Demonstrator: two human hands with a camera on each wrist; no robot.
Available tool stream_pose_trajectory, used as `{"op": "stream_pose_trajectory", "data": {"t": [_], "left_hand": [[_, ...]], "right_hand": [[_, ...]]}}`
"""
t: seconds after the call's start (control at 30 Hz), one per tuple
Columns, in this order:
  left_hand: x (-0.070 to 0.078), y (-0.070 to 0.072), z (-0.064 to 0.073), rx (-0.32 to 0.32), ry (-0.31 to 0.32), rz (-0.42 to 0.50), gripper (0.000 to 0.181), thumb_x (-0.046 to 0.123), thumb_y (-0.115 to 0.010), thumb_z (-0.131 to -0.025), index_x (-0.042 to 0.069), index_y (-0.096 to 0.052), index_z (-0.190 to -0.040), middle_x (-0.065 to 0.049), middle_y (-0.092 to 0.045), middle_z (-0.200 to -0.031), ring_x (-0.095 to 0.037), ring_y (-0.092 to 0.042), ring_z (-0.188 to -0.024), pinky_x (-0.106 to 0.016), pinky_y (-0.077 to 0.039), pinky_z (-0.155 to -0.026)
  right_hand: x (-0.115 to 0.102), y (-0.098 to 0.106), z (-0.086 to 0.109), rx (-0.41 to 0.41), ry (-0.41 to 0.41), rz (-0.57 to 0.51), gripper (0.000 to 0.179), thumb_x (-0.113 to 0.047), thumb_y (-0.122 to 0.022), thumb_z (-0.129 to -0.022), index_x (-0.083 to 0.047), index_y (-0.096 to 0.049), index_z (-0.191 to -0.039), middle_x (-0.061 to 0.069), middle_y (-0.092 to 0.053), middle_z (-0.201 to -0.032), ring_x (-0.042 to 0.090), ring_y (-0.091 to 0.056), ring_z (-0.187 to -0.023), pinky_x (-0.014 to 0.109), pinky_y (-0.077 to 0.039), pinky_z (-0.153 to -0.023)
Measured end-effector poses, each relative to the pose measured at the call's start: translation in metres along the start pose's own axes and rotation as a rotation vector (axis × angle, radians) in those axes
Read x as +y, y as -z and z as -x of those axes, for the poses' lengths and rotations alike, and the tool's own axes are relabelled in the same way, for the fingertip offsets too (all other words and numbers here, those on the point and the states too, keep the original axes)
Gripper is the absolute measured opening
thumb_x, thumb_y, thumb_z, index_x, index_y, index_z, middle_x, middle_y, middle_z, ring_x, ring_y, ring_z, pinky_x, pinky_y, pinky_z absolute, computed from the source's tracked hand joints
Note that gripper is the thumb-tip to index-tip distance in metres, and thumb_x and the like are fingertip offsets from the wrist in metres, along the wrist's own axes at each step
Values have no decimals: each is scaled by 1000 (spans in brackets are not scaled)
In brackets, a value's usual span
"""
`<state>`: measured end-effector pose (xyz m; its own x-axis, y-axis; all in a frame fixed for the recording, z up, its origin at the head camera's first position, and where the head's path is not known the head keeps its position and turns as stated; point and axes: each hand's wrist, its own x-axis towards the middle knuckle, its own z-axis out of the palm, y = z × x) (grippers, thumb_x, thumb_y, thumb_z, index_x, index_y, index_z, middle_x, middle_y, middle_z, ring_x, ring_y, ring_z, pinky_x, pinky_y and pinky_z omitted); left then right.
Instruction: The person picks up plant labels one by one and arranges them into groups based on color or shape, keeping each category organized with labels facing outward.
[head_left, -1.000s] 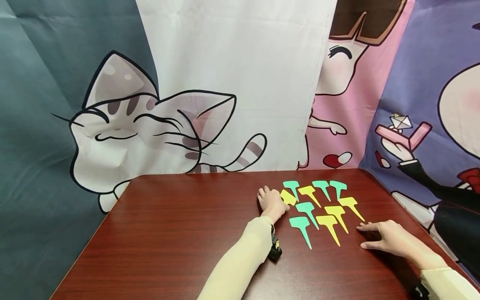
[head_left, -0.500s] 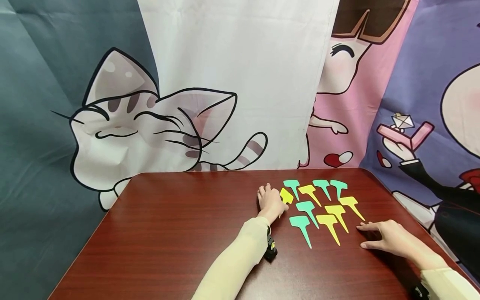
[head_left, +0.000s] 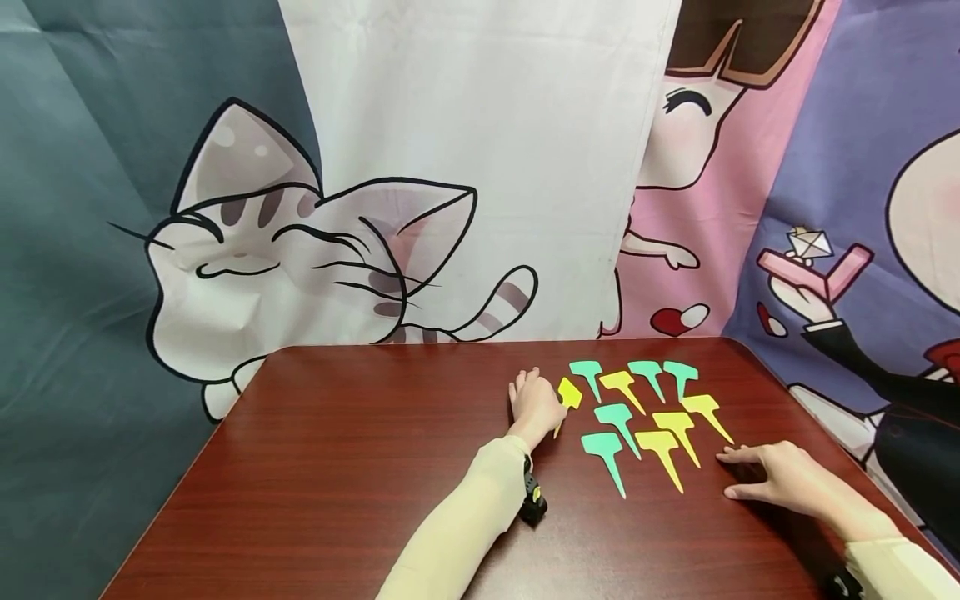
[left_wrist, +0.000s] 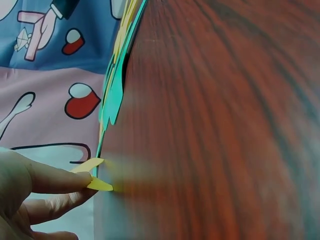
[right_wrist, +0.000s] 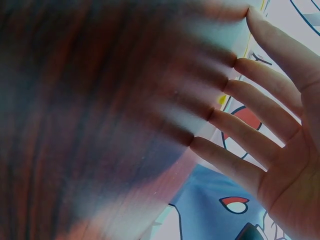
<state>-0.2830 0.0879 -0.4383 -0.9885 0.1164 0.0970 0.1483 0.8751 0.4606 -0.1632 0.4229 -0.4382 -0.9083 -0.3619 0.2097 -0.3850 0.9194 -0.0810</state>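
- A thin, flat yellow T-shaped tag, seemingly plastic (head_left: 569, 393), is near the far edge of the reddish-brown wood-grain worktop (head_left: 337, 467), right of that edge's middle. The left hand (head_left: 537, 407) pinches it in its fingertips; so slight a grip might let it twist or slip.
- A flat mint-green T-shaped tag (head_left: 586, 368) lies just beside it; swinging right could snag and skew that one.
- Near the worktop's right edge, the right hand (head_left: 787, 479) holds nothing, fingers extended. Sliding left, it could nudge the pointed yellow T-shaped tag (head_left: 702, 404) nearby.
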Motion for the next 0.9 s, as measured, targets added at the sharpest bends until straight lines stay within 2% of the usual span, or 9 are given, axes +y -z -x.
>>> {"op": "stream_pose_trajectory", "data": {"t": [0.4, 0.9], "left_hand": [[-15, 9, 2, 10, 4, 48, 32, 20, -72, -79, 14, -58, -51, -9, -41, -149, -30, -24, -144, -55, -18, -115], [-37, 31, 0, 76, 23, 105, 27, 16, -72, -77, 15, -63, -52, -9, -41, -149, -29, -22, -145, -55, -14, -116]], "right_hand": [[1, 0, 0, -17, -9, -1, 51, -56, -80, -62, -21, -77, -98, 3, -74, -99, 27, -70, -91, 43, -55, -74], [1, 0, 0, -31, -6, 0, 51, -56, -80, -62, -20, -77, -98, 4, -74, -99, 28, -70, -92, 43, -55, -74]]}}
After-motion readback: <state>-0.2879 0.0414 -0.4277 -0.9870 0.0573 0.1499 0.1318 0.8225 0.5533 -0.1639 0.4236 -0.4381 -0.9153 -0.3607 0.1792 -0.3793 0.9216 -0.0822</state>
